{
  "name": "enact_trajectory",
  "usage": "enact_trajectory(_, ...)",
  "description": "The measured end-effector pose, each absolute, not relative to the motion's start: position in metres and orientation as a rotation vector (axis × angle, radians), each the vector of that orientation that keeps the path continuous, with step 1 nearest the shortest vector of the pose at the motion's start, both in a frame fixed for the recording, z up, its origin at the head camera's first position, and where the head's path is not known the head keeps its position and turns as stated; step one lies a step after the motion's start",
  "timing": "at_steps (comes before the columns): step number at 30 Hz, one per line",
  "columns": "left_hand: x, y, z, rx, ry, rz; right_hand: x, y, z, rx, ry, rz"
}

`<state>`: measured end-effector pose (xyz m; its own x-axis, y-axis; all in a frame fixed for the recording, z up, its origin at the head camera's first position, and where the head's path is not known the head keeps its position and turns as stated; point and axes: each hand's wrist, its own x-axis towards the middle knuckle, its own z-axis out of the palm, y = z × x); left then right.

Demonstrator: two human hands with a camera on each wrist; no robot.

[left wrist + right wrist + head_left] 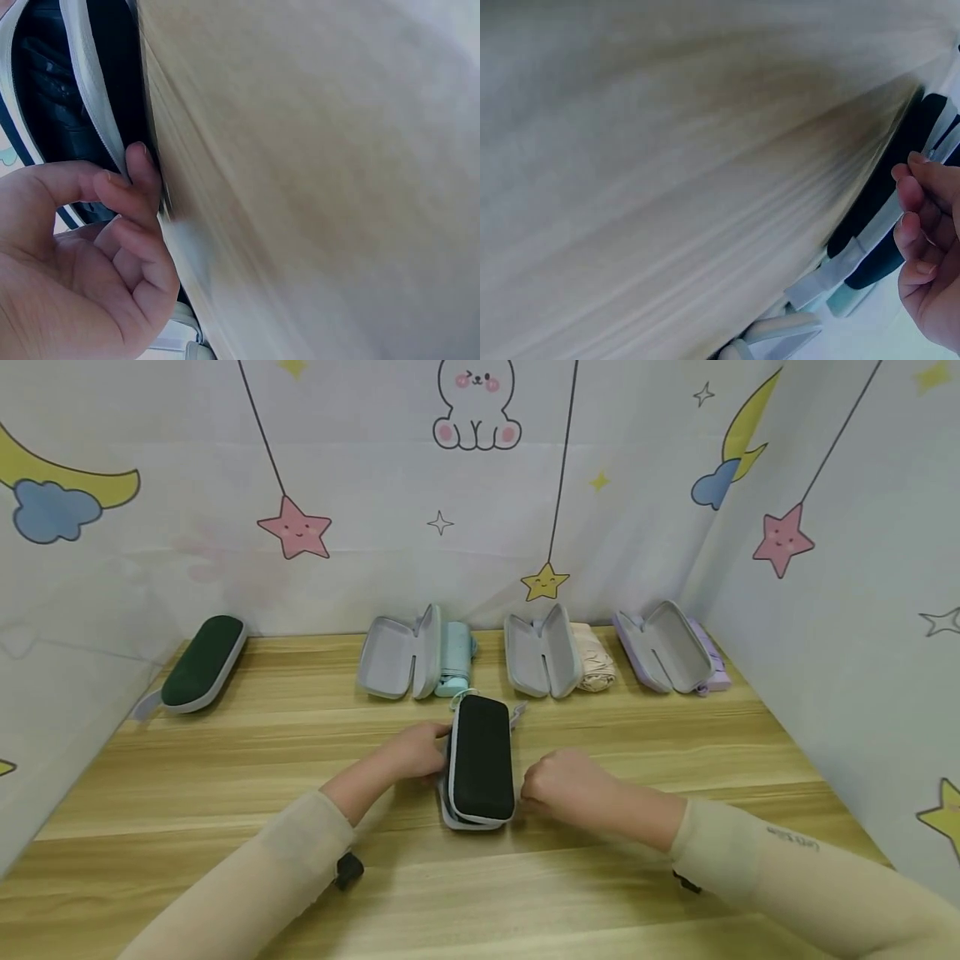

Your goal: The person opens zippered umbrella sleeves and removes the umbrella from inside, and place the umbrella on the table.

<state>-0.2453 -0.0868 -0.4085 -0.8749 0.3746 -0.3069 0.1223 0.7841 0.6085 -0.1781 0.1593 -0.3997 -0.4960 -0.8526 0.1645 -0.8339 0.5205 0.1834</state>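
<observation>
A black zip case [483,760] with white zipper trim lies at the middle of the table. Its left side gapes, and a dark, glossy folded bundle [56,82] shows inside. My left hand [420,752] is at that gaping side; in the left wrist view its curled fingers [124,199] grip the zippered rim. On the right side of the case, my right hand [566,785] has thumb and forefinger pinched together at the zipper, on what looks like the zipper pull [931,153]. A pale strap [829,274] sticks out from the case's far end.
Along the back stand three open grey-lined cases, at left [390,656], middle [528,656] and right [667,647]. Beside them lie a teal folded umbrella [455,656], a cream one [592,656] and a purple one [708,656]. A closed dark green case [204,662] sits far left.
</observation>
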Motion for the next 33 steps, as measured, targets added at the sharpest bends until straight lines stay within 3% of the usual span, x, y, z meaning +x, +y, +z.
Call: enact_trajectory(33,-0.242,-0.089,-0.407,0.371,2.550,0.820,-0.247,0.154,-0.390,1.162,-2.811,-0.134)
